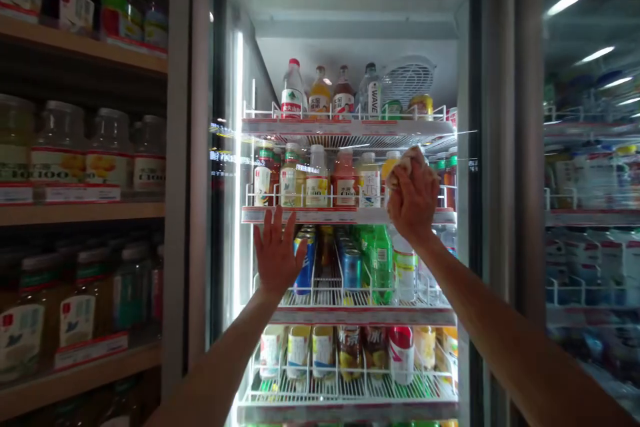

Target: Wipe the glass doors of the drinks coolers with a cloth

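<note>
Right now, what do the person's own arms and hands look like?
The left hand and right hand are bare and ungloved; the left forearm and right forearm are bare too, with no sleeve, watch or cable showing.

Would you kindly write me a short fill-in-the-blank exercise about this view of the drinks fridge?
1. The crumpled pale cloth is gripped in the person's ____ hand.
2. The left hand is open, with its fingers ____.
3. The shelves left of the drinks fridge are made of ____.
4. The blue cans stand directly ____ the fridge shelf of bottled juices.

Missing words: right; spread; wood; below.
</note>
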Motion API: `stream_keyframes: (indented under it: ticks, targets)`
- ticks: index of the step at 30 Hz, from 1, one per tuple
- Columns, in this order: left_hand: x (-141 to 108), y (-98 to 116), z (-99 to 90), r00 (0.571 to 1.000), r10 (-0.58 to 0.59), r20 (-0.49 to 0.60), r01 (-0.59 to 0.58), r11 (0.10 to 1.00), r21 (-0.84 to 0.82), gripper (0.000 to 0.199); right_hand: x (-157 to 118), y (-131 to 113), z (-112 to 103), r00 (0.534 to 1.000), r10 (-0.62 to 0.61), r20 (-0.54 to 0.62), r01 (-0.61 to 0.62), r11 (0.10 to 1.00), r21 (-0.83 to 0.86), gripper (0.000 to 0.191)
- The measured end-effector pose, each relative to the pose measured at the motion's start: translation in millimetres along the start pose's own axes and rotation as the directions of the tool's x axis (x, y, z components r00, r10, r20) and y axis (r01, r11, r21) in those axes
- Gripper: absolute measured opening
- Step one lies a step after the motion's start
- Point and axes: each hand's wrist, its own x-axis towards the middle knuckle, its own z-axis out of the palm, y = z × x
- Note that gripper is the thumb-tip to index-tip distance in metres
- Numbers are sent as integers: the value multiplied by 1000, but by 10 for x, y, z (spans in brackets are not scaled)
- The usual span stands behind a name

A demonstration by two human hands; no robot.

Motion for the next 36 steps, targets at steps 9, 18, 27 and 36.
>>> stream_keyframes:
  ticks: [9,18,27,36]
  targets:
    - [2,-3,-23,1000,-4,15,5,1000,-24,60,-826,-853,-139,774,-528,349,473,849,236,52]
    - [-32,-4,19,1000,-29,12,29,999,-37,58,-728,-181,-162,1000,10,-26,-10,1000,-6,52]
    - [-71,-133,-93,994,36,105,-32,999,-44,57,-1172,-614,-275,955,-212,209,188,974,129,53]
    - [-299,-381,-160,989,79,121,-77,997,-20,54,-1128,-759,-223,935,-272,227,251,961,119,54]
